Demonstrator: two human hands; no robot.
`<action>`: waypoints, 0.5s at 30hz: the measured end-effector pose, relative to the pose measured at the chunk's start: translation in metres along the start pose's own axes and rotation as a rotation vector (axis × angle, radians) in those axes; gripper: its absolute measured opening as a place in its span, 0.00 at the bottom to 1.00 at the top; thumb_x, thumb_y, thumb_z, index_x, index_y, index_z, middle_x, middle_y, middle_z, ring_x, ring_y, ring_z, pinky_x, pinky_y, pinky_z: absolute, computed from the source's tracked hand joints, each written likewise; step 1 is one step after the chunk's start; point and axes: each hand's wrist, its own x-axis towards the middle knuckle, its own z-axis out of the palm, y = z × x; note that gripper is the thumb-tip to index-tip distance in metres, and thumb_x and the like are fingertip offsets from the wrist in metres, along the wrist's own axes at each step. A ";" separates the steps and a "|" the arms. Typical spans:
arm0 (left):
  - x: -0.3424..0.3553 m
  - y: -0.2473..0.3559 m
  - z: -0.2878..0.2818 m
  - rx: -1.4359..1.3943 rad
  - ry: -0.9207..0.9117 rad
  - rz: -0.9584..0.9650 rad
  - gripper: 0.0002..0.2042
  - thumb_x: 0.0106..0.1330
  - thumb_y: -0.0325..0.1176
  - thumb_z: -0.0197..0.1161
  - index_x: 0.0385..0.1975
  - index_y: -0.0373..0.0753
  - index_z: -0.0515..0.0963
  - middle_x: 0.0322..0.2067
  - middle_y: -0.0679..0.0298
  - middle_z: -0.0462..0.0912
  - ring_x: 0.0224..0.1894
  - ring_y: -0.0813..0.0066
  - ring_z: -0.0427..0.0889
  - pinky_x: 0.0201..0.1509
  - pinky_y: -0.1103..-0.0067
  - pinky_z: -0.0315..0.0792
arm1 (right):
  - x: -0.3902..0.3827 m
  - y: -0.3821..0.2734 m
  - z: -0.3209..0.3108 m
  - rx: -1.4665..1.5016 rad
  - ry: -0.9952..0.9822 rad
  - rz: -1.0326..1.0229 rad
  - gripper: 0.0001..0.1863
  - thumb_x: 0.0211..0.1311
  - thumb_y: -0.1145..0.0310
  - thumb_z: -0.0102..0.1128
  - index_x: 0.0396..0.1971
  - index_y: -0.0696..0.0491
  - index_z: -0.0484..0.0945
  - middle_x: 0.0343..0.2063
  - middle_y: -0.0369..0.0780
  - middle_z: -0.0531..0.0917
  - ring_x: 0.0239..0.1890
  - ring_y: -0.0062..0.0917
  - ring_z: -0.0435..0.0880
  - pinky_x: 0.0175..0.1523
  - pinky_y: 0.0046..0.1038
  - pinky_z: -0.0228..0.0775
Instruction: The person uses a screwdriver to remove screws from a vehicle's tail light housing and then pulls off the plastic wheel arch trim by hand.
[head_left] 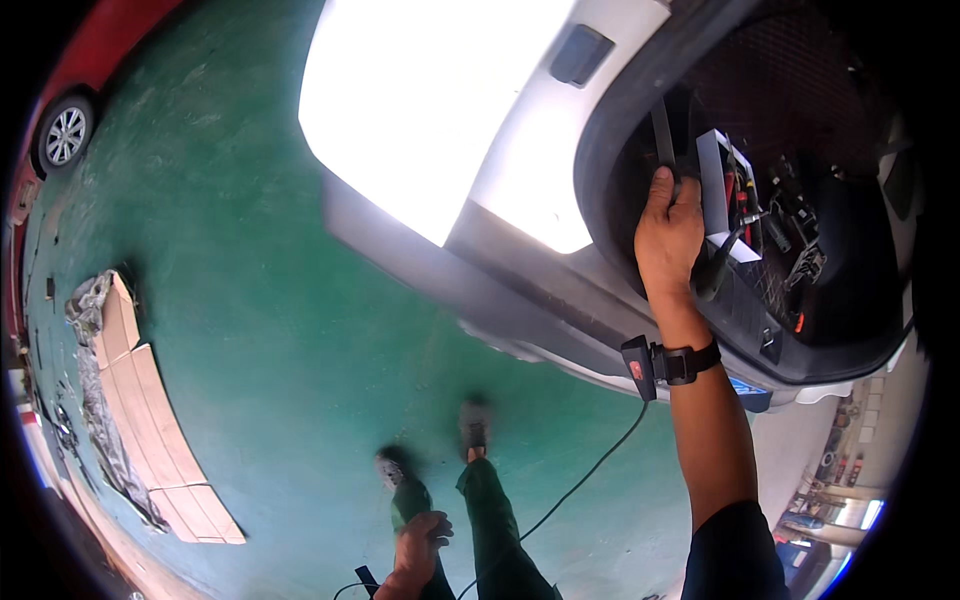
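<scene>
My right hand [668, 235] reaches into the open boot of a white car [540, 150]. Its thumb and fingers close on a flat grey strip [662, 135] that runs up from the hand along the boot's inner side; I cannot make out what the strip belongs to. Just right of that hand is a white open box [712, 185] with red and dark tools [743, 200] in it. My left hand [425, 535] hangs low in front of my legs, fingers curled in, with nothing visible in them.
Loose dark tools and parts [790, 215] lie on the boot floor. A black cable [590, 470] trails from the band [680, 362] on my right wrist. Flattened cardboard [155, 430] lies on the green floor [270, 330] at left, and a red car [65, 135] stands beyond.
</scene>
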 end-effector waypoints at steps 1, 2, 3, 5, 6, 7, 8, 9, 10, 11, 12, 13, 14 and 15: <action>0.000 0.004 0.010 0.001 -0.017 0.008 0.14 0.69 0.37 0.54 0.43 0.32 0.79 0.35 0.58 0.83 0.37 0.69 0.83 0.40 0.76 0.75 | 0.002 0.000 0.001 -0.018 0.014 -0.022 0.20 0.76 0.55 0.47 0.36 0.60 0.72 0.32 0.56 0.80 0.34 0.56 0.80 0.39 0.49 0.69; -0.003 0.007 0.017 0.004 -0.025 0.016 0.14 0.69 0.36 0.54 0.43 0.32 0.79 0.35 0.58 0.83 0.37 0.69 0.83 0.40 0.76 0.75 | 0.002 0.001 0.003 -0.033 0.023 -0.038 0.20 0.76 0.56 0.47 0.36 0.60 0.72 0.32 0.56 0.80 0.34 0.56 0.80 0.39 0.50 0.69; -0.007 0.011 0.022 0.006 -0.033 0.025 0.14 0.69 0.36 0.54 0.42 0.32 0.79 0.35 0.58 0.83 0.37 0.69 0.83 0.40 0.76 0.75 | 0.002 0.001 0.004 -0.046 0.031 -0.056 0.20 0.76 0.56 0.47 0.37 0.61 0.72 0.33 0.56 0.80 0.34 0.57 0.80 0.39 0.50 0.69; -0.009 0.012 0.025 0.045 -0.088 0.046 0.13 0.69 0.34 0.52 0.41 0.31 0.78 0.36 0.58 0.83 0.38 0.70 0.83 0.41 0.76 0.76 | 0.004 0.002 0.006 -0.073 -0.004 -0.087 0.19 0.76 0.57 0.46 0.38 0.61 0.73 0.33 0.57 0.80 0.35 0.57 0.80 0.40 0.50 0.69; -0.008 0.011 0.023 0.014 -0.077 0.017 0.13 0.69 0.34 0.51 0.41 0.31 0.78 0.36 0.58 0.83 0.38 0.70 0.83 0.41 0.76 0.76 | 0.006 0.001 0.006 -0.083 -0.018 -0.099 0.19 0.76 0.57 0.46 0.39 0.61 0.73 0.33 0.57 0.81 0.36 0.58 0.80 0.40 0.50 0.68; -0.007 0.009 0.021 -0.017 -0.067 -0.010 0.13 0.69 0.34 0.51 0.41 0.31 0.78 0.36 0.57 0.83 0.38 0.69 0.83 0.40 0.76 0.76 | 0.006 0.000 0.006 -0.097 -0.021 -0.092 0.19 0.76 0.57 0.46 0.39 0.61 0.73 0.34 0.57 0.81 0.37 0.58 0.80 0.41 0.51 0.68; -0.010 0.008 0.020 0.133 -0.080 0.110 0.13 0.69 0.34 0.51 0.39 0.31 0.79 0.35 0.57 0.83 0.37 0.69 0.84 0.40 0.76 0.76 | 0.006 -0.002 0.006 -0.108 -0.023 -0.085 0.19 0.76 0.57 0.46 0.38 0.61 0.73 0.34 0.57 0.81 0.37 0.58 0.80 0.41 0.51 0.68; -0.008 0.002 0.013 0.122 -0.080 0.121 0.13 0.69 0.34 0.51 0.39 0.31 0.79 0.34 0.57 0.83 0.36 0.69 0.83 0.40 0.77 0.75 | 0.005 -0.002 0.005 -0.117 -0.027 -0.072 0.19 0.76 0.57 0.46 0.38 0.61 0.73 0.34 0.57 0.81 0.38 0.58 0.80 0.42 0.51 0.68; -0.002 -0.004 0.005 0.112 -0.081 0.133 0.13 0.69 0.35 0.51 0.38 0.31 0.79 0.33 0.58 0.83 0.35 0.69 0.83 0.40 0.77 0.75 | 0.006 0.000 0.004 -0.118 -0.026 -0.089 0.20 0.76 0.57 0.47 0.38 0.62 0.73 0.37 0.59 0.81 0.40 0.58 0.79 0.44 0.51 0.68; -0.001 -0.005 0.002 0.109 -0.086 0.142 0.13 0.68 0.35 0.51 0.37 0.31 0.79 0.32 0.58 0.83 0.35 0.69 0.83 0.39 0.77 0.75 | 0.006 0.002 0.002 -0.138 -0.040 -0.081 0.20 0.76 0.57 0.47 0.38 0.62 0.73 0.37 0.59 0.81 0.41 0.58 0.79 0.44 0.51 0.68; -0.008 0.005 0.007 0.018 -0.053 0.112 0.13 0.67 0.36 0.52 0.34 0.32 0.79 0.30 0.58 0.82 0.33 0.70 0.82 0.38 0.77 0.74 | 0.004 0.004 0.002 -0.155 -0.054 -0.069 0.20 0.75 0.57 0.47 0.38 0.62 0.73 0.38 0.59 0.81 0.41 0.58 0.79 0.45 0.51 0.68; -0.016 0.014 0.013 0.049 -0.038 0.153 0.13 0.67 0.36 0.52 0.34 0.32 0.78 0.29 0.58 0.82 0.32 0.70 0.81 0.38 0.77 0.74 | 0.005 0.005 0.003 -0.175 -0.067 -0.055 0.20 0.75 0.56 0.47 0.38 0.62 0.73 0.38 0.60 0.80 0.42 0.58 0.79 0.45 0.51 0.69; -0.027 0.026 0.018 0.094 -0.024 0.188 0.13 0.67 0.36 0.52 0.33 0.32 0.78 0.29 0.58 0.81 0.31 0.70 0.81 0.37 0.77 0.73 | 0.004 0.005 0.005 -0.180 -0.045 -0.052 0.21 0.75 0.55 0.48 0.39 0.63 0.74 0.39 0.60 0.80 0.43 0.57 0.79 0.47 0.51 0.69; -0.033 0.033 0.022 0.141 -0.012 0.225 0.13 0.66 0.37 0.53 0.33 0.32 0.78 0.28 0.59 0.81 0.31 0.70 0.80 0.37 0.77 0.73 | 0.005 0.002 0.007 -0.172 -0.040 -0.063 0.21 0.74 0.54 0.48 0.38 0.61 0.74 0.37 0.57 0.81 0.43 0.56 0.80 0.47 0.51 0.70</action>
